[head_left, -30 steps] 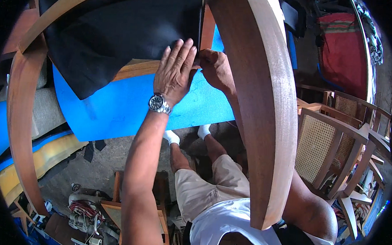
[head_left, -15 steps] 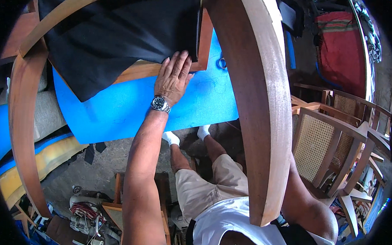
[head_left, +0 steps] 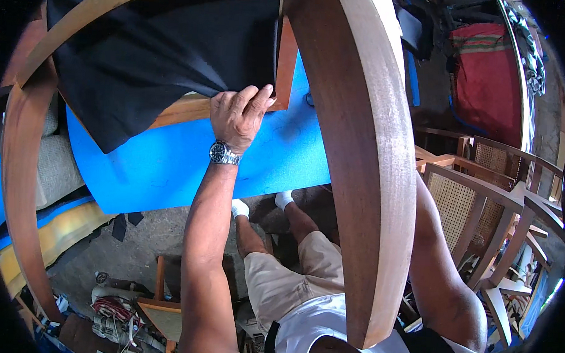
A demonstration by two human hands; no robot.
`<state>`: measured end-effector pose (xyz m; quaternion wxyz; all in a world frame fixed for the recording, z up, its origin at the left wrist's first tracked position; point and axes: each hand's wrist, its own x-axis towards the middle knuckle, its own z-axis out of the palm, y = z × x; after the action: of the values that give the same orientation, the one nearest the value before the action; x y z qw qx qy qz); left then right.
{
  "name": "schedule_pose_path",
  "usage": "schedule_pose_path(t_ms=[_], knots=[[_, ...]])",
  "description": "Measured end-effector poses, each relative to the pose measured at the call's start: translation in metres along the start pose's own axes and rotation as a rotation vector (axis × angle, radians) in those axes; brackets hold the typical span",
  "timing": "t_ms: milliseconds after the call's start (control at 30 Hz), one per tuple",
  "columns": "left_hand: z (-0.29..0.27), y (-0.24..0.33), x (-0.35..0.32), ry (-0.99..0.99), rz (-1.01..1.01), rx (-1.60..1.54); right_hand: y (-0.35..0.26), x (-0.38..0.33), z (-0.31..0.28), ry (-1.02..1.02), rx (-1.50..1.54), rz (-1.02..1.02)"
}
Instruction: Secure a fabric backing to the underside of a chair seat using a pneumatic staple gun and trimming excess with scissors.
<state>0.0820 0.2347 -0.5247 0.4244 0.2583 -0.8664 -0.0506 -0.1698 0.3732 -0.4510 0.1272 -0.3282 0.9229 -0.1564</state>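
Black fabric (head_left: 155, 63) lies over the seat of an upturned wooden chair frame (head_left: 286, 63), with creases running toward my left hand (head_left: 240, 115). The fingers of that hand are curled at the fabric's front edge, near the frame's corner, and grip it. A broad curved wooden chair leg (head_left: 372, 136) rises close in front of the view. My right arm (head_left: 442, 272) reaches up behind this leg, which hides my right hand. Under the frame is a blue-covered work surface (head_left: 188, 172).
On the left, another curved leg (head_left: 27, 165) stands near stacked padding (head_left: 55, 173) and yellow foam (head_left: 59, 233). Cane-backed chairs (head_left: 454, 206) stand to the right. A power tool with red cord (head_left: 116, 308) and scraps of dark cloth (head_left: 119, 226) lie on the floor.
My left hand has gone from lying flat with fingers stretched over the edge to curled fingers gripping the fabric. The view has shifted slightly.
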Motion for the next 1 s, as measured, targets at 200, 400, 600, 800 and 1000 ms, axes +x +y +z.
schedule_pose_path(t_ms=[200, 400, 600, 800, 1000], knots=[[0.005, -0.001, -0.003, -0.024, 0.059, 0.037, -0.02, 0.008, -0.013, -0.141, -0.126, 0.139], [0.01, -0.004, -0.005, -0.053, 0.1, 0.049, 0.001, 0.012, -0.005, -0.158, -0.15, 0.145], [0.012, -0.006, -0.003, -0.1, 0.112, -0.024, 0.01, 0.015, -0.009, -0.144, -0.06, 0.145], [0.014, -0.008, -0.008, -0.11, 0.121, -0.051, 0.009, 0.012, -0.027, -0.115, 0.015, 0.15], [-0.011, -0.016, -0.028, -0.284, 0.21, 0.102, -0.009, -0.019, -0.068, -0.212, 0.236, 0.103]])
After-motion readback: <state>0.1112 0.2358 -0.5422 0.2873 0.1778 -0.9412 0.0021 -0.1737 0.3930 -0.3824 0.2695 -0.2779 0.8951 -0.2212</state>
